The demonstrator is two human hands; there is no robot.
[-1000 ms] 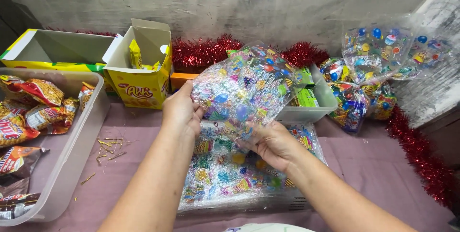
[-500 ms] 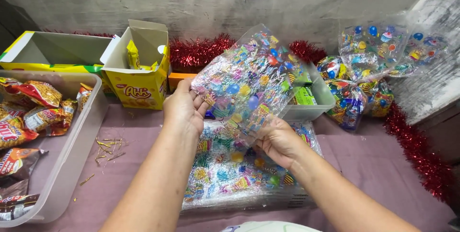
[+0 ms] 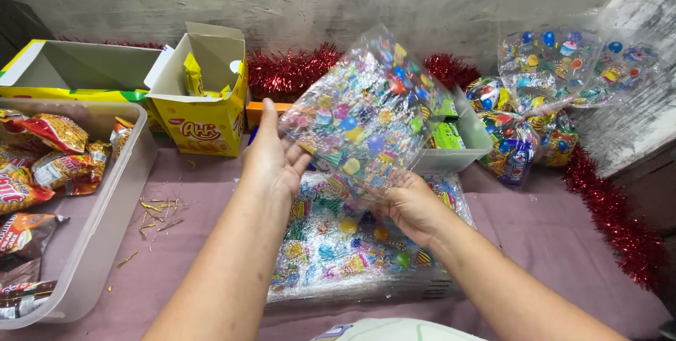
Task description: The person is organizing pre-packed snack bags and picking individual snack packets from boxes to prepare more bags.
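Printed clear bag (image 3: 366,112) raised above bag stack (image 3: 338,249); left hand (image 3: 271,161) grip, right hand (image 3: 408,204) grip, both grasping its lower edge

Bright even light, soft shadows, cellophane glare, sharp focus.

A see-through plastic bag (image 3: 366,112) with bright little party pictures is held up tilted, just above the flat pile of same bags (image 3: 352,242).
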